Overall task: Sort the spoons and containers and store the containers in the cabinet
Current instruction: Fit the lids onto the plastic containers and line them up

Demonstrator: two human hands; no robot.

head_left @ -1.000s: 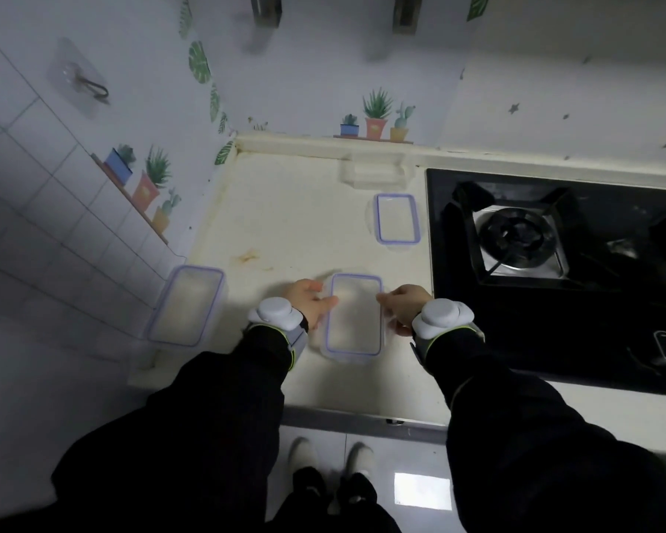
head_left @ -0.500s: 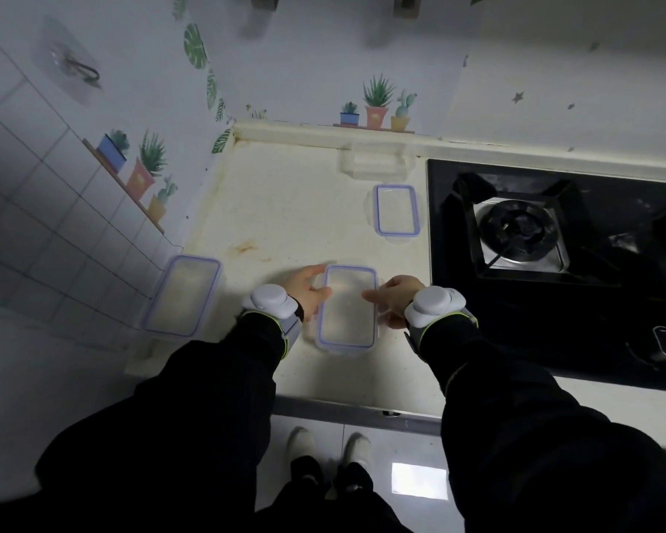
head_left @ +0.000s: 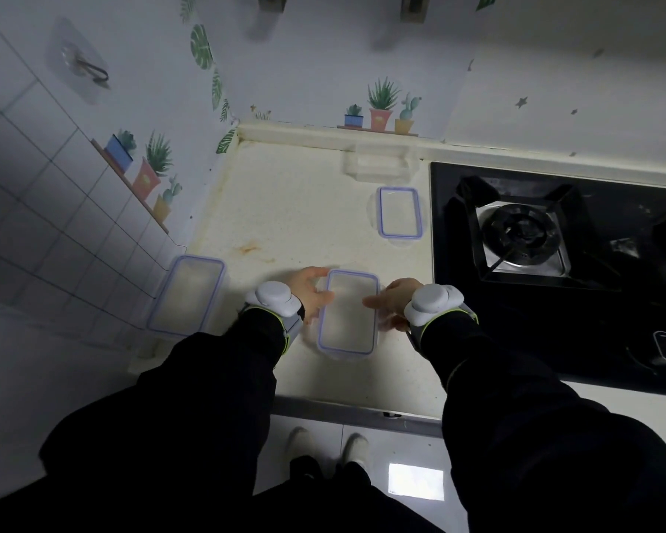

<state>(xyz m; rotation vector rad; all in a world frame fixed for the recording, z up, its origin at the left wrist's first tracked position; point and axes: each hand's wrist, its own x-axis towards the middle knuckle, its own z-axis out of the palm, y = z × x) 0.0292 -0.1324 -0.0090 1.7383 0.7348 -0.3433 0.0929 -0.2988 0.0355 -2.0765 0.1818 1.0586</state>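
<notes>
**Container sits between your two hands, long axis pointing away from you**

The clear rectangular plastic container with the purple-rimmed lid (head_left: pixel 348 312) lies flat on the speckled cream countertop (head_left: pixel 285 209), near its front edge, its long sides running straight away from your body. Your left hand (head_left: pixel 311 290) is at its left long side and your right hand (head_left: pixel 395 302) at its right one, so a squeeze inward across the short width looks like the natural grip. Both hands are loosely spread, fingers reaching toward the lid's edges; the left fingertips appear to touch the rim, while the right thumb lies over the lid (whether either hand truly clamps it, you cannot tell from here). Neither hand is clearly nearer.

A second purple-rimmed lidded container (head_left: pixel 187 296) rests at the counter's left edge by the white tiled wall (head_left: pixel 35 209), a smaller purple-rimmed one (head_left: pixel 399 212) farther back, beside the black gas hob (head_left: pixel 554 240). A clear lidless tub (head_left: pixel 379 165) stands against the back wall. No spoons show.
</notes>
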